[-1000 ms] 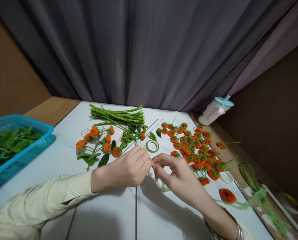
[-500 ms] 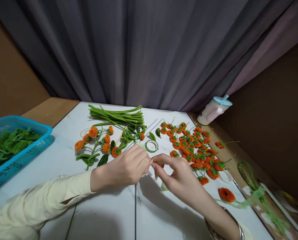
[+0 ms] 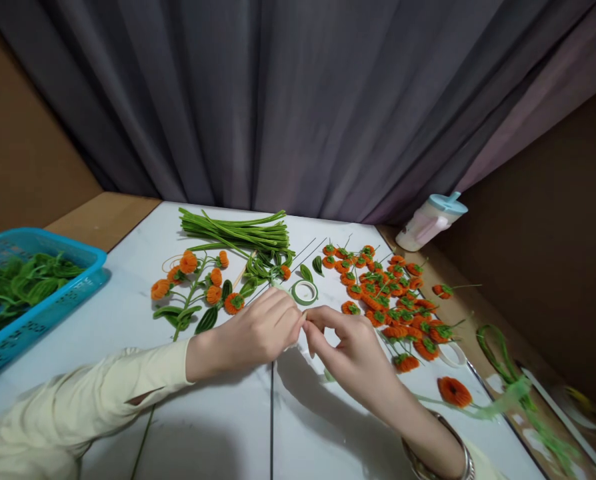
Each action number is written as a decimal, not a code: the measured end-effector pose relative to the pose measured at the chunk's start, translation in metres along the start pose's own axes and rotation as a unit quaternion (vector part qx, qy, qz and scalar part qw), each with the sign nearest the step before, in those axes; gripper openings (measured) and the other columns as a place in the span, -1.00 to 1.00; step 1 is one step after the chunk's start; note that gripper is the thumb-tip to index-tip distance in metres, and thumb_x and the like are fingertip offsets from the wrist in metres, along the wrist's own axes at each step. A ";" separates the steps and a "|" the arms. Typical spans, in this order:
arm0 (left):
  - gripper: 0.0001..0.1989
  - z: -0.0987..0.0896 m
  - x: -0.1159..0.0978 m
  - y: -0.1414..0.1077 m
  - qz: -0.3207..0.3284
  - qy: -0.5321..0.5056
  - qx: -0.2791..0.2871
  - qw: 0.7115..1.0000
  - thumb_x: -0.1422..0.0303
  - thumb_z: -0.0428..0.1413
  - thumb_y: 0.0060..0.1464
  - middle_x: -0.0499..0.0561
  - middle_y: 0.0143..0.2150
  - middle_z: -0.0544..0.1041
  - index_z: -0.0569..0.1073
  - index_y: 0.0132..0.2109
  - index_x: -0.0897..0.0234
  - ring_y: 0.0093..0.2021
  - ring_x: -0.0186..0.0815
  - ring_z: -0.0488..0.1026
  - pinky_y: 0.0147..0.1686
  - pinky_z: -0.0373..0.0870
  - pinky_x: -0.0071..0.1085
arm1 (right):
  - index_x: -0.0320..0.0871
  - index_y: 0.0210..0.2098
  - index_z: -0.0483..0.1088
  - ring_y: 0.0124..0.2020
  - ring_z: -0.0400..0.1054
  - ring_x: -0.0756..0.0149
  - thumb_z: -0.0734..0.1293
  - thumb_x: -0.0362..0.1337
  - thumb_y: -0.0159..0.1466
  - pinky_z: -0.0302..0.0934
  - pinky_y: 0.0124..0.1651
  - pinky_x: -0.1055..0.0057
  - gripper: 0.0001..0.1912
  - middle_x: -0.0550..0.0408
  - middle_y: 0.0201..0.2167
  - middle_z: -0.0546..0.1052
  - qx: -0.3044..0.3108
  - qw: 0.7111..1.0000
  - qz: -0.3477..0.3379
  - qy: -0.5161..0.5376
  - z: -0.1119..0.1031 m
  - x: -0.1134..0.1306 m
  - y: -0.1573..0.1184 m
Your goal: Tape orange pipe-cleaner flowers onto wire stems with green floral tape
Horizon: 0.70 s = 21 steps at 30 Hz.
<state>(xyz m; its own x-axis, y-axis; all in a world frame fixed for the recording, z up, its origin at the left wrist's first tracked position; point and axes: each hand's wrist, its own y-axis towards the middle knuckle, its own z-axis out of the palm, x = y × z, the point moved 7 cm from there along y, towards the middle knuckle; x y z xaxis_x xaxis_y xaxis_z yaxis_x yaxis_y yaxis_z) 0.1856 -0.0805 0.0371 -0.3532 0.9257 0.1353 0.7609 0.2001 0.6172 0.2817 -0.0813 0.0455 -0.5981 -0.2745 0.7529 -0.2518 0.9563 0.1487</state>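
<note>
My left hand (image 3: pixel 261 327) is closed, its back turned up, with the fingers curled over something hidden from me. Pressed against its fingertips, my right hand (image 3: pixel 351 343) pinches with thumb and forefinger; what lies in the pinch is too small to make out. Just beyond my left knuckles shows a small orange flower (image 3: pixel 285 272) with a pale green strip near it; whether the hand holds its stem I cannot tell. A roll of green tape (image 3: pixel 305 292) lies flat beyond both hands. Left of them rests a branch of orange chenille flowers (image 3: pixel 191 293) with green leaves.
Many orange flower heads (image 3: pixel 388 287) spread to the right. A bundle of green chenille stems (image 3: pixel 235 230) lies at the back. A blue basket (image 3: pixel 85 280) of green leaves stands left; a lidded cup (image 3: pixel 431 220) stands back right. One orange flower (image 3: pixel 454 392) lies near my right forearm.
Both hands stay together at nearly the same spot, the right wrist shifting slightly left. The whole view has moved a little; nothing else on the table visibly differs.
</note>
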 end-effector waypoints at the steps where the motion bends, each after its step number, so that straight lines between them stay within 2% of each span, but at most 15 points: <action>1: -0.82 0.000 0.000 0.000 -0.003 0.004 -0.005 1.000 0.58 -0.04 0.15 0.04 -0.50 0.35 0.31 -0.42 0.36 -0.42 -0.26 0.28 -0.39 0.30 -0.28 | -0.21 -0.46 0.38 -0.58 0.24 0.41 0.17 -0.42 0.28 0.09 -0.47 0.51 -0.78 0.15 -0.61 0.40 -0.015 1.000 -0.011 -0.013 0.001 0.002 -0.001; 6: -0.81 -0.003 0.000 0.001 -0.009 0.011 -0.034 0.999 0.60 -0.06 0.15 0.04 -0.52 0.35 0.32 -0.41 0.37 -0.41 -0.25 0.31 -0.40 0.33 -0.29 | -0.22 -0.40 0.33 -0.55 0.22 0.37 0.14 -0.45 0.29 0.09 -0.44 0.47 -0.81 0.08 -0.55 0.39 -0.086 0.986 -0.103 -0.094 0.005 0.013 -0.009; 11: -0.83 -0.007 -0.003 0.004 0.001 0.022 -0.050 0.999 0.61 -0.01 0.11 0.04 -0.54 0.36 0.32 -0.43 0.38 -0.43 -0.24 0.32 -0.42 0.33 -0.28 | -0.18 -0.40 0.30 -0.55 0.21 0.32 0.12 -0.47 0.28 0.10 -0.42 0.44 -0.80 0.09 -0.58 0.36 -0.101 0.975 -0.144 -0.139 0.005 0.016 -0.011; 13: -0.83 -0.008 -0.002 0.005 0.000 0.023 -0.048 0.999 0.61 0.00 0.11 0.03 -0.54 0.36 0.32 -0.43 0.38 -0.43 -0.25 0.32 -0.43 0.33 -0.28 | -0.19 -0.41 0.31 -0.53 0.24 0.33 0.13 -0.47 0.28 0.10 -0.42 0.45 -0.80 0.08 -0.57 0.38 -0.078 0.982 -0.123 -0.120 0.002 0.014 -0.008; 16: -0.83 -0.010 0.000 0.006 0.000 0.026 -0.054 0.998 0.59 -0.01 0.12 0.03 -0.54 0.36 0.31 -0.43 0.36 -0.44 -0.26 0.32 -0.43 0.33 -0.29 | -0.19 -0.42 0.35 -0.54 0.25 0.37 0.14 -0.45 0.29 0.11 -0.43 0.48 -0.78 0.11 -0.57 0.40 -0.013 0.995 -0.069 -0.064 -0.001 0.009 -0.002; 21: -0.79 -0.015 -0.001 0.008 0.043 0.039 -0.057 0.997 0.57 -0.02 0.12 0.01 -0.57 0.36 0.30 -0.47 0.32 -0.48 -0.28 0.30 -0.46 0.31 -0.32 | -0.19 -0.37 0.40 -0.56 0.23 0.41 0.15 -0.38 0.33 0.11 -0.42 0.50 -0.77 0.15 -0.57 0.41 0.077 0.997 -0.024 -0.018 -0.001 0.004 0.001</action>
<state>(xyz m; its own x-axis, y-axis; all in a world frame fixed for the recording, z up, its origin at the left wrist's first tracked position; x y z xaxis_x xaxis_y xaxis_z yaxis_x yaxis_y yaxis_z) 0.1834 -0.0849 0.0536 -0.3337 0.9091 0.2492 0.7249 0.0785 0.6844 0.2799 -0.0815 0.0496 -0.6092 -0.3253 0.7232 -0.3925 0.9161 0.0814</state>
